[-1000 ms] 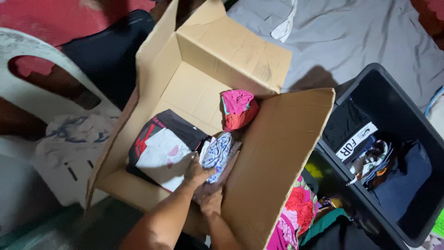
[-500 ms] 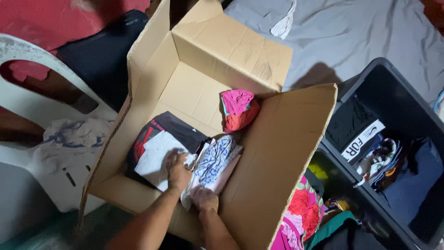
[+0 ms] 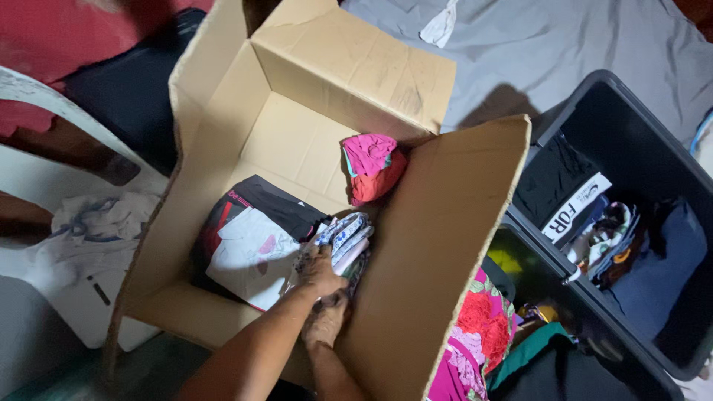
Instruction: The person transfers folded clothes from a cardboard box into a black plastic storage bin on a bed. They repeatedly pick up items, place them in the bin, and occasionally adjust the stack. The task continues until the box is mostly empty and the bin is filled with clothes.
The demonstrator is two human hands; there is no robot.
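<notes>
Blue-and-white floral garment (image 3: 343, 236), folded (upright), in cardboard box (image 3: 297, 148)

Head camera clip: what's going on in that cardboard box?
A person has both hands down inside an open cardboard box. The left hand presses on a folded blue-and-white patterned garment, with the right hand just below it against the same bundle. A white folded garment on a black one lies beside it, a pink-and-red bundle behind. A black bin of clothes stands alongside.

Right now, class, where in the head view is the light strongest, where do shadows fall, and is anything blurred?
Head view: brightest on the box floor and grey sheet; deep shadow in the bin and lower left corner; both hands dim and slightly soft, edges mildly blurred.
</notes>
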